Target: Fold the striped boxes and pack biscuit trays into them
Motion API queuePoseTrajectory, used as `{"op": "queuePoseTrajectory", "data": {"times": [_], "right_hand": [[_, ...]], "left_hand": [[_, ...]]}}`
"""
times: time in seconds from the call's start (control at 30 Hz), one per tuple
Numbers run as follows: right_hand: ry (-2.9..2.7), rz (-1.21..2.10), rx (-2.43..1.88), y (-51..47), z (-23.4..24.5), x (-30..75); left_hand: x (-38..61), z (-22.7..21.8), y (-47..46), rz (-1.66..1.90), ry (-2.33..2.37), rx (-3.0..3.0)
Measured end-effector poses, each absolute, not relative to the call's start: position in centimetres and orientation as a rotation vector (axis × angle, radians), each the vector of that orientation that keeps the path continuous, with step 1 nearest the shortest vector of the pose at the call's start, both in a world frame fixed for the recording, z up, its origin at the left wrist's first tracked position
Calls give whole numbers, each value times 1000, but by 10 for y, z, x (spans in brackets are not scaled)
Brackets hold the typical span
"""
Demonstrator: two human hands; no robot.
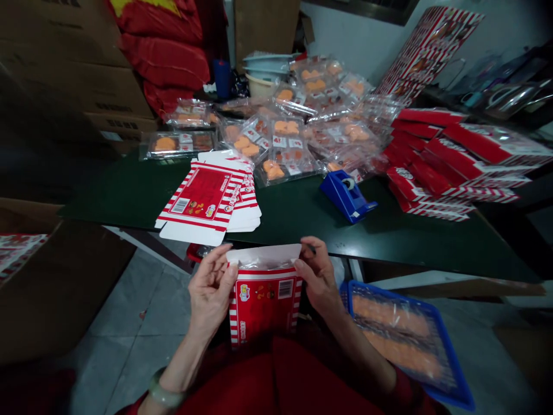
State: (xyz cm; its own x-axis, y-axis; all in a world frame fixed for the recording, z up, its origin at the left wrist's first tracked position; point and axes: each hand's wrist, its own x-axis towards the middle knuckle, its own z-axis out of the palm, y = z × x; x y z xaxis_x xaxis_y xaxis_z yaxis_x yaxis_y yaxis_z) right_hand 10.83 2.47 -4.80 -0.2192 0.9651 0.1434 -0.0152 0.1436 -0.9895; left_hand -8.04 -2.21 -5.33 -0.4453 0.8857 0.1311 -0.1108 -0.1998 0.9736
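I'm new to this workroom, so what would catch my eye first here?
The red-and-white striped carton held upright between the left hand and right hand stands out nearest the camera. Beyond it on the green table, a blue tape dispenser sits beside flat striped carton blanks. Clear packs of orange pieces pile at the far side, and red boxes stack at the right.

Glossy paperboard carton [263, 308], clear plastic wrap [259, 263]
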Motion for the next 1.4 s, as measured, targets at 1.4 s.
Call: {"op": "queuePoseTrajectory", "data": {"times": [1.4], "right_hand": [[-2291, 1417, -843, 50, 8, 130]], "left_hand": [[-99, 22, 2, 661, 1110, 2084]]}}
